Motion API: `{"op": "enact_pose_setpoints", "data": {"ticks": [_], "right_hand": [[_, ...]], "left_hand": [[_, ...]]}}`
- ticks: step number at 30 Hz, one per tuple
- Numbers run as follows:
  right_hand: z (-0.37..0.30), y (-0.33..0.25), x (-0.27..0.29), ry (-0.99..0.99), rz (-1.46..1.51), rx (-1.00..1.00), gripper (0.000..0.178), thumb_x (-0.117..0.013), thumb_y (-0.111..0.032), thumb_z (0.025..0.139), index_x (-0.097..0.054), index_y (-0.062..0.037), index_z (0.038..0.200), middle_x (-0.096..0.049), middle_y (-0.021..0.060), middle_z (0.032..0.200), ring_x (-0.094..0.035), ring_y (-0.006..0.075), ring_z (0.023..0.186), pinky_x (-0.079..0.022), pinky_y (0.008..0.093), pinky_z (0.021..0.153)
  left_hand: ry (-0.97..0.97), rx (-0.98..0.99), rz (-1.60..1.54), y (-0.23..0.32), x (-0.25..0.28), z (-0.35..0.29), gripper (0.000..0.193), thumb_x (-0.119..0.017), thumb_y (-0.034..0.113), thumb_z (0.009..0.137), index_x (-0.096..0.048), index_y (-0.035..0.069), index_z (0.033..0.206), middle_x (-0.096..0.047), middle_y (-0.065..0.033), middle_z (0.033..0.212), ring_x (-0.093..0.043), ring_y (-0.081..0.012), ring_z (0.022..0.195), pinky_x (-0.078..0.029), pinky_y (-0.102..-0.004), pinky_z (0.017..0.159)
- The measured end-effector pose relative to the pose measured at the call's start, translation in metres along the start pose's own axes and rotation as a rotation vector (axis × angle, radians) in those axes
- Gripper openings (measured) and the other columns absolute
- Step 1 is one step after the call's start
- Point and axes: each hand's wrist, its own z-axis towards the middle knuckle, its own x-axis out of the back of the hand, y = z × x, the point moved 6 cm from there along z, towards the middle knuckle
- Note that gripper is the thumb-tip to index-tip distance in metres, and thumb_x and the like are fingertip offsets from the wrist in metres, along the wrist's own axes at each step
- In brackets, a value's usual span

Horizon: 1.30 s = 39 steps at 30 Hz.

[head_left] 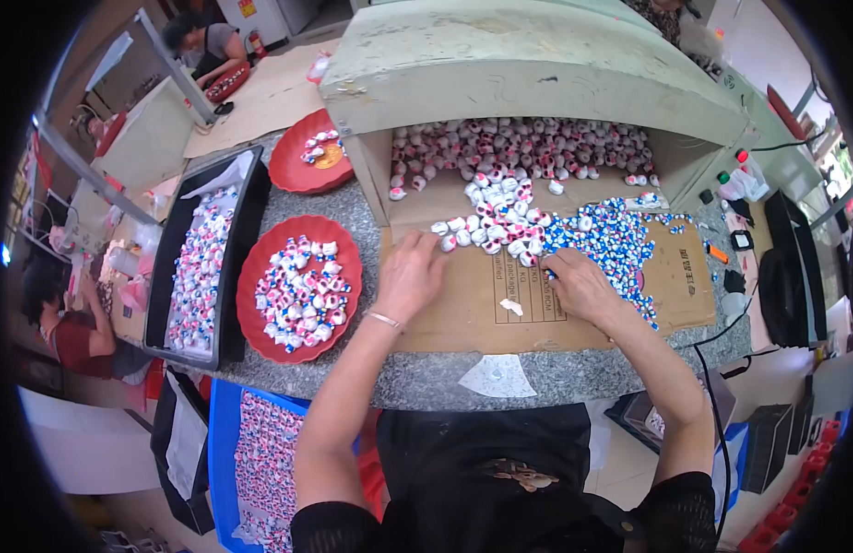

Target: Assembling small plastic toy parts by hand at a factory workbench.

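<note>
Both hands are laid palm-down on a flat sheet of brown cardboard (463,309) spread over the speckled stone counter (445,382). By the left hand (410,275), with its fingers loosely curled and a thin bracelet at the wrist, the near edge of a heap of small wrapped sweets (500,221) is touched; whether a sweet is pinched beneath the fingertips cannot be told. By the right hand (579,284), fingers spread and bent, the lower edge of the blue-and-white part of the heap is raked; nothing is seen gripped there either.

The sweets are spilled out from under a worn, pale-green hood (528,69), so that they lie within easy reach, pink-wrapped ones further back and blue ones to the right. Their wrappers are glossy and twisted at the ends.

Just left of the cardboard, a round red plastic plate (259,276) is heaped with mixed sweets, and beside it a long black tray (233,267) is filled likewise. A second red plate (293,166) is set further back.
</note>
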Motion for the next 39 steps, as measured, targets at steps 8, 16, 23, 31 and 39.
{"op": "enact_pose_setpoints", "data": {"ticks": [8, 16, 23, 31, 39], "right_hand": [[-0.014, 0.0, 0.009, 0.034, -0.053, 0.087, 0.024, -0.07, -0.007, 0.078, -0.058, -0.0022, 0.098, -0.059, 0.0142, 0.091, -0.06, 0.0345, 0.088, -0.049, 0.0429, 0.079], [-0.057, -0.039, 0.027, -0.085, 0.1, -0.032, 0.019, -0.067, -0.002, 0.08, -0.067, -0.0011, 0.098, -0.063, 0.0151, 0.09, -0.064, 0.0349, 0.081, -0.052, 0.0424, 0.07], [-0.076, -0.04, 0.012, -0.164, -0.028, -0.128, 0.01, -0.065, -0.004, 0.081, -0.066, -0.0023, 0.09, -0.063, 0.0164, 0.083, -0.064, 0.0333, 0.074, -0.051, 0.0418, 0.062], [-0.063, -0.03, 0.037, -0.002, 0.046, -0.12, 0.014, -0.062, 0.003, 0.079, -0.062, 0.0, 0.092, -0.06, 0.0154, 0.086, -0.062, 0.0349, 0.078, -0.049, 0.0427, 0.067], [-0.06, -0.023, 0.027, -0.015, -0.059, 0.019, 0.019, -0.06, 0.004, 0.074, -0.063, 0.0001, 0.092, -0.059, 0.0132, 0.094, -0.062, 0.0307, 0.094, -0.052, 0.0398, 0.08]], "left_hand": [[0.021, 0.143, -0.118, 0.007, -0.029, 0.012, 0.032, -0.067, 0.008, 0.082, -0.055, 0.001, 0.111, -0.06, -0.0162, 0.102, -0.061, -0.0348, 0.095, -0.05, -0.0434, 0.08], [-0.128, 0.481, -1.488, 0.045, -0.017, -0.101, 0.033, -0.061, 0.004, 0.093, -0.051, 0.004, 0.125, -0.063, -0.0098, 0.111, -0.065, -0.0149, 0.093, -0.053, -0.0285, 0.083], [-0.103, 0.579, -1.651, 0.049, -0.027, -0.16, 0.038, -0.06, 0.001, 0.093, -0.053, 0.004, 0.131, -0.063, -0.0124, 0.116, -0.065, -0.0167, 0.095, -0.054, -0.0293, 0.085], [-0.104, 0.587, -1.744, 0.051, -0.022, -0.163, 0.035, -0.061, 0.001, 0.092, -0.057, 0.003, 0.127, -0.065, -0.0124, 0.115, -0.065, -0.0159, 0.094, -0.054, -0.0287, 0.085], [-0.137, 0.594, -1.751, 0.05, -0.028, -0.161, 0.035, -0.06, 0.001, 0.093, -0.056, 0.002, 0.127, -0.065, -0.0101, 0.113, -0.065, -0.0149, 0.095, -0.054, -0.0292, 0.086]]}}
